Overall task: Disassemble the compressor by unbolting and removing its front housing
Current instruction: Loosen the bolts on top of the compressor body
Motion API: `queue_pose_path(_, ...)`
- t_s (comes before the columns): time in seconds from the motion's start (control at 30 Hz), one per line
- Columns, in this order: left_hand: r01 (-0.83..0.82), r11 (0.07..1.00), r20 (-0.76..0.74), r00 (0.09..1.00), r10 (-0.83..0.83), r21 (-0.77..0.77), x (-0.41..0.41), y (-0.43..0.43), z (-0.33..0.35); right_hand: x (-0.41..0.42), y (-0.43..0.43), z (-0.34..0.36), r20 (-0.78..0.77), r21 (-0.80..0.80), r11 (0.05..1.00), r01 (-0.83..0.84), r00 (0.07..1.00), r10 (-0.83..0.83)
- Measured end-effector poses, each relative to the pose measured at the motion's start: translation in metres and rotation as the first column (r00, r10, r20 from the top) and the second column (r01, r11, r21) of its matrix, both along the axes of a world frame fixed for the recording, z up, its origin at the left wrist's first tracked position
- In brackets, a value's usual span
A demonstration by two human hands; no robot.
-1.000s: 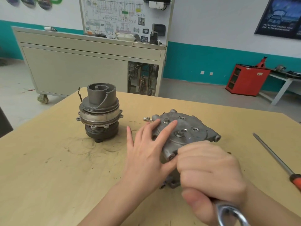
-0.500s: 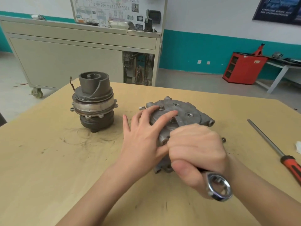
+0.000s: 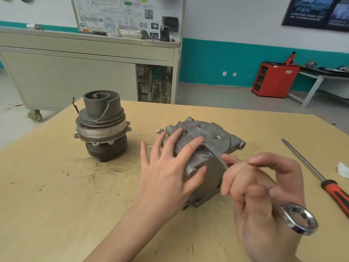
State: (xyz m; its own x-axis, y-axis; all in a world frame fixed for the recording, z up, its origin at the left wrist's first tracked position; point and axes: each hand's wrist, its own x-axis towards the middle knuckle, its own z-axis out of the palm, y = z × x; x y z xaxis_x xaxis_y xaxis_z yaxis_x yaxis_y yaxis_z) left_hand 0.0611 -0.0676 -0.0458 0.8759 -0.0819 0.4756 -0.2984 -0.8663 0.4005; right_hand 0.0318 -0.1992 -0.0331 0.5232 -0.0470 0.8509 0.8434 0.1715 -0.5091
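Cast-aluminium front housing [image 3: 207, 133]: 1, mid-table [image 3: 56, 186]. 1 scroll-and-pulley assembly [image 3: 102, 125] stands well apart on its left. 1 wrench [image 3: 217, 154], 1 screwdriver [image 3: 321, 174] lying far right. Left hand [image 3: 170, 167]: fingers spread wide, flat on the housing. Right hand [image 3: 264, 195]: fingers loosely curled round the wrench, its far end on the housing top.

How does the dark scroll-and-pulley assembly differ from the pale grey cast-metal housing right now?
The dark scroll-and-pulley assembly stands upright, untouched. The pale grey cast-metal housing lies tilted under the left hand, with the silver wrench held by the right hand on its face. The assembly is round with a bright band, while the housing is lugged and pale. Both sit on the wooden table.
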Motion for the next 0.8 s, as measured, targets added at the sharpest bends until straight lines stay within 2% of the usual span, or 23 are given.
queue_pose_path(0.1,-0.010,1.000,0.044,0.999,0.010,0.000,0.001,0.003,-0.001,0.009,-0.011,-0.003,-0.043,0.069,0.998,-0.014,0.999,0.017)
queue_pose_path(0.23,0.015,0.999,0.029,0.999,-0.014,-0.028,0.000,0.007,0.001,0.036,-0.050,0.005,-0.306,0.153,0.985,-0.085,0.943,0.129)
queue_pose_path(0.3,0.028,0.999,0.027,0.999,-0.027,-0.038,0.001,0.006,0.000,0.061,-0.065,0.015,-0.487,0.136,0.990,-0.024,0.869,0.088)
queue_pose_path(0.37,0.031,0.998,0.023,0.999,-0.030,-0.053,0.000,0.006,-0.001,0.095,-0.073,0.027,-0.654,0.043,0.997,0.064,0.756,-0.020)
queue_pose_path(0.43,0.033,0.998,0.025,0.999,-0.032,-0.044,0.000,0.007,-0.001,0.136,-0.073,0.042,-0.752,-0.140,0.984,0.109,0.635,-0.178)
queue_pose_path(0.47,0.032,0.999,0.029,0.999,-0.031,-0.043,0.001,0.006,-0.001,0.157,-0.068,0.050,-0.747,-0.286,0.953,0.096,0.601,-0.285)
queue_pose_path(0.53,0.036,0.999,0.050,0.998,-0.034,-0.030,0.001,0.006,-0.002,0.191,-0.044,0.063,-0.671,-0.525,0.850,0.040,0.596,-0.442)
queue_pose_path(0.67,0.080,0.986,0.074,0.995,-0.070,-0.148,0.001,0.005,-0.006,0.215,0.036,0.075,-0.477,-0.766,0.643,-0.022,0.689,-0.545)
queue_pose_path(0.7,0.087,0.972,0.086,0.994,-0.069,-0.220,0.002,0.005,-0.009,0.211,0.055,0.077,-0.397,-0.823,0.568,-0.014,0.730,-0.557)
queue_pose_path(0.77,0.044,0.918,0.080,0.997,-0.013,-0.394,0.007,0.005,-0.012,0.200,0.087,0.078,-0.190,-0.936,0.350,0.024,0.805,-0.563)
queue_pose_path(0.8,-0.003,0.884,0.021,1.000,0.014,-0.467,0.008,0.005,-0.013,0.194,0.100,0.077,-0.075,-0.963,0.256,0.079,0.836,-0.543)
